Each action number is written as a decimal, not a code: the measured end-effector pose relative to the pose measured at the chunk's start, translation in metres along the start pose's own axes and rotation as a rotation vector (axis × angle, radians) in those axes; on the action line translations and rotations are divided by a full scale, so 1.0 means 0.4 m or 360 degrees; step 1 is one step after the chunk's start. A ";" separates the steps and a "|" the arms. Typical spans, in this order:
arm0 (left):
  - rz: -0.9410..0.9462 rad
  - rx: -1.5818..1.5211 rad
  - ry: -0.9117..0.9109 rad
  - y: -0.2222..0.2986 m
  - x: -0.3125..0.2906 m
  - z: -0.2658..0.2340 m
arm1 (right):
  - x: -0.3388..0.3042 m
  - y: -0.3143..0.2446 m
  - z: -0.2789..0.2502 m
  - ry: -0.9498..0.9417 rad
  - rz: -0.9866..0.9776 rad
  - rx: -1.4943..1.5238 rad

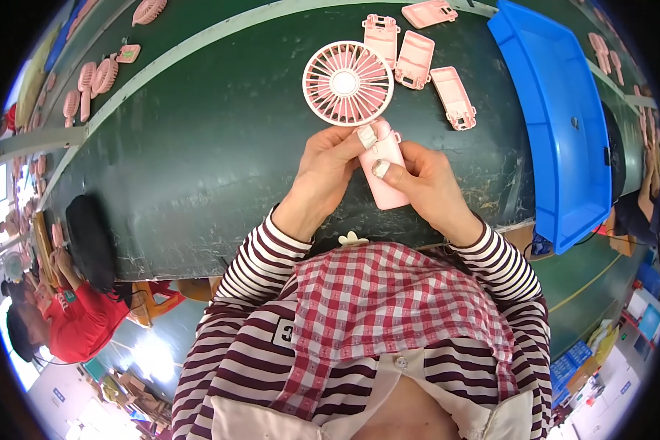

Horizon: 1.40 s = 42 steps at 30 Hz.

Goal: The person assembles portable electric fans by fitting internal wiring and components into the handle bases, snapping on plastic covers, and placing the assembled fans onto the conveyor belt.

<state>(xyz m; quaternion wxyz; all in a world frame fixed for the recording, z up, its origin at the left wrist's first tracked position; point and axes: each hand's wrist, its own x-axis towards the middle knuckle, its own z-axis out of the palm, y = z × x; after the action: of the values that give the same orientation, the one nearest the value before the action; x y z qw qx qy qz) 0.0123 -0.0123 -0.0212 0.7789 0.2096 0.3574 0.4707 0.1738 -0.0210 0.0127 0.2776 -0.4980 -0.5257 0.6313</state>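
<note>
Between my two hands is a pink handheld fan (390,192), its round white-rimmed grille pointing away from me and its handle toward me. My left hand (330,160) grips the top of the handle just below the grille, with a white-wrapped thumb on its front. Around the handle's right side closes my right hand (431,183), whose thumb, also white-tipped, presses the front face. The fingers behind the handle are hidden. Beyond the grille, on the green table (213,154), lie several pink plastic handle shells (453,95), some partly behind the grille.
A long blue plastic bin (557,110) stands along the table's right side. More pink fans (104,75) lie past a pale rail on the left. A person in a red top (88,323) sits at the left. Another person's arm (649,176) shows at the far right.
</note>
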 end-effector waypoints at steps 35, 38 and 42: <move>0.0237 0.0127 -0.0127 -0.028 -0.008 0.031 | -0.003 0.012 0.010 0.0292 -0.0153 -0.0363; 0.0274 0.0141 -0.0036 -0.022 -0.006 0.040 | 0.017 0.016 -0.002 0.0218 -0.0171 -0.0350; 0.0120 -0.0059 -0.0007 0.002 0.004 0.061 | 0.040 0.037 0.007 0.0020 -0.0044 0.0490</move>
<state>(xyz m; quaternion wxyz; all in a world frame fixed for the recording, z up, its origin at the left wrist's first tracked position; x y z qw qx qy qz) 0.0309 -0.0103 -0.0053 0.7651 0.2096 0.3388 0.5059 0.1683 -0.0123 -0.0069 0.3626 -0.4463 -0.4278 0.6974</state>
